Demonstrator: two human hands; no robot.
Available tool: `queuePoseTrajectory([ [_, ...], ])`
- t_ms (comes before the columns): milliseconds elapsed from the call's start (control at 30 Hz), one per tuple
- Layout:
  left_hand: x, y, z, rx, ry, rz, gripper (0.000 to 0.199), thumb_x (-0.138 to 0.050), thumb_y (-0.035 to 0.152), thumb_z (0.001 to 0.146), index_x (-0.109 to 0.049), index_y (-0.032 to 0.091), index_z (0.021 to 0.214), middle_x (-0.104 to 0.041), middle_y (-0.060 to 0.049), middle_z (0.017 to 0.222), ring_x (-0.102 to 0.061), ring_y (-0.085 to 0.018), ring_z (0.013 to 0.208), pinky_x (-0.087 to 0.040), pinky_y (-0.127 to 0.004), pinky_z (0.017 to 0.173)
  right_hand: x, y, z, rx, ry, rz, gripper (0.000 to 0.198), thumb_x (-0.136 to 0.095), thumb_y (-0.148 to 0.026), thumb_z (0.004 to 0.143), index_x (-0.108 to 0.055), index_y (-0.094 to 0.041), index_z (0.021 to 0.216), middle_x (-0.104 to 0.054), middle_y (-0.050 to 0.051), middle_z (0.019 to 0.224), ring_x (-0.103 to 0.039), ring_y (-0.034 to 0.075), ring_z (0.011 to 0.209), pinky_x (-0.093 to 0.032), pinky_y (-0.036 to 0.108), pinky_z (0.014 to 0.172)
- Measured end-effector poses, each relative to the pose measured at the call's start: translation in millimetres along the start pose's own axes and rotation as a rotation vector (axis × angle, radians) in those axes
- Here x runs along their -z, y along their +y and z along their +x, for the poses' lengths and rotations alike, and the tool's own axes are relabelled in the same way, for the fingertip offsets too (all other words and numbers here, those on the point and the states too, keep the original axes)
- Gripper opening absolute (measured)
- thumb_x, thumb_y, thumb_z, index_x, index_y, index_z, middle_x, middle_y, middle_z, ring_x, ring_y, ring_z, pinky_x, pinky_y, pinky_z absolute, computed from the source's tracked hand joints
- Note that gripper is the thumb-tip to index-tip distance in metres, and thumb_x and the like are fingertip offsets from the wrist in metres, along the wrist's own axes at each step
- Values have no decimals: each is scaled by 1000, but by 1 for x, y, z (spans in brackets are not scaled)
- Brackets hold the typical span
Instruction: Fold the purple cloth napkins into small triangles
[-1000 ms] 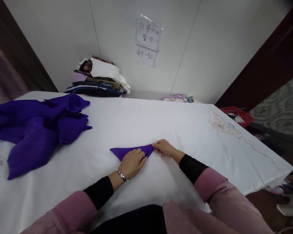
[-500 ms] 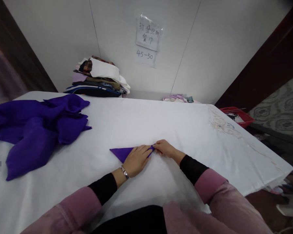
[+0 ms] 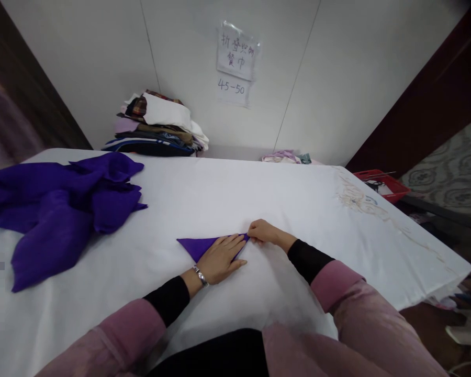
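Observation:
A purple cloth napkin, folded into a flat triangle, lies on the white-covered table in front of me. My left hand, with a metal bracelet at the wrist, rests flat on the napkin, fingers stretched out and thumb apart. It covers the middle and lower part of the cloth. At the right-hand corner, my right hand pinches the napkin's tip between thumb and curled fingers. To the left lies a loose, crumpled heap of purple cloths.
A stack of folded clothes stands against the wall behind the table, with a smaller cloth pile to its right. Handwritten paper signs hang on the wall. A red basket is beyond the table's right edge.
My left thumb has moved out from the napkin, and the left fingers lie flatter. My right hand stays at the corner, shifted very slightly. The purple heap lies as before.

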State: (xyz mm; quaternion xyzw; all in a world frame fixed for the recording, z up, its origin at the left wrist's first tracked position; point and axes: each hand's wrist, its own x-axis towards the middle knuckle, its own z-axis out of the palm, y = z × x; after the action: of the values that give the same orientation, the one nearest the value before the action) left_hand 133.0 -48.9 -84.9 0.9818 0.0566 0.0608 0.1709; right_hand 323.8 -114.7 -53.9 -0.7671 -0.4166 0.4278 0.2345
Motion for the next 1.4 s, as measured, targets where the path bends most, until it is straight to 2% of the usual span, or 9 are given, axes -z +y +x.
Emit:
queuePoseTrajectory([
  [167, 0, 1, -1, -3, 21, -4, 57, -29, 55, 89, -35, 23, 136, -37, -6, 143, -28, -23, 132, -24, -41, 104, 10, 7, -1, 46, 176, -137, 12, -55, -11, 70, -55, -17, 59, -55, -3, 49, -49, 9, 43, -38, 21, 47],
  [300, -2, 1, 0, -7, 41, 2, 56, -31, 54, 89, -36, 22, 135, -37, -7, 142, -29, -23, 132, -24, -41, 104, 4, 13, -18, 133, 396, -195, 14, -46, -19, 82, -60, -18, 84, -63, 2, 74, -58, 13, 67, -44, 25, 65],
  [433, -1, 2, -1, -33, 65, -3, 51, -36, 47, 89, -38, 21, 133, -43, -8, 137, -33, -22, 129, -24, -40, 104, -32, 16, -40, 596, 361, -277, 34, -42, -35, 89, -51, -20, 118, -58, 9, 118, -52, 18, 108, -40, 33, 93],
  [533, 1, 3, -1, -64, 77, -28, 48, -42, 36, 89, -36, 21, 134, -44, -8, 137, -34, -21, 127, -25, -39, 105, -57, 20, -43, 799, 197, -398, 65, -43, -49, 87, -26, -14, 139, -28, 14, 145, -24, 22, 134, -23, 40, 108],
  [633, 3, 4, -1, -72, 88, -58, 51, -47, 29, 86, -34, 21, 135, -42, -9, 138, -33, -22, 128, -24, -40, 106, -65, 24, -37, 723, 172, -488, 79, -41, -55, 86, -11, -11, 143, -12, 17, 149, -8, 24, 138, -13, 46, 111],
  [800, 5, -1, -6, -43, 101, -127, 47, -38, 25, 90, -31, 21, 136, -40, -8, 140, -33, -20, 130, -28, -40, 106, -66, 31, -31, 626, 196, -525, 79, -37, -54, 87, -1, -14, 144, -8, 14, 150, -8, 24, 138, -17, 46, 110],
  [1000, 12, -41, -48, 229, 98, 91, 56, -36, 51, 89, -35, 19, 136, -36, -10, 142, -24, -25, 134, -16, -48, 109, -75, 42, -27, 708, 305, -685, 75, -40, -55, 86, -16, -15, 144, -19, 15, 148, -13, 27, 137, -20, 49, 109],
  [1200, 24, -81, -86, 488, 125, 181, 56, -30, 52, 90, -33, 22, 136, -34, -9, 144, -24, -26, 134, -13, -53, 107, -74, 43, -26, 719, 317, -738, 74, -39, -56, 86, -16, -14, 144, -20, 14, 148, -15, 26, 136, -22, 48, 109],
  [1400, 29, -58, -73, 610, 279, 235, 47, -30, 40, 92, -39, 18, 132, -36, -12, 142, -24, -26, 134, -16, -53, 106, -73, 42, -25, 717, 313, -751, 76, -41, -57, 85, -18, -14, 143, -22, 15, 147, -17, 27, 136, -23, 49, 108],
])
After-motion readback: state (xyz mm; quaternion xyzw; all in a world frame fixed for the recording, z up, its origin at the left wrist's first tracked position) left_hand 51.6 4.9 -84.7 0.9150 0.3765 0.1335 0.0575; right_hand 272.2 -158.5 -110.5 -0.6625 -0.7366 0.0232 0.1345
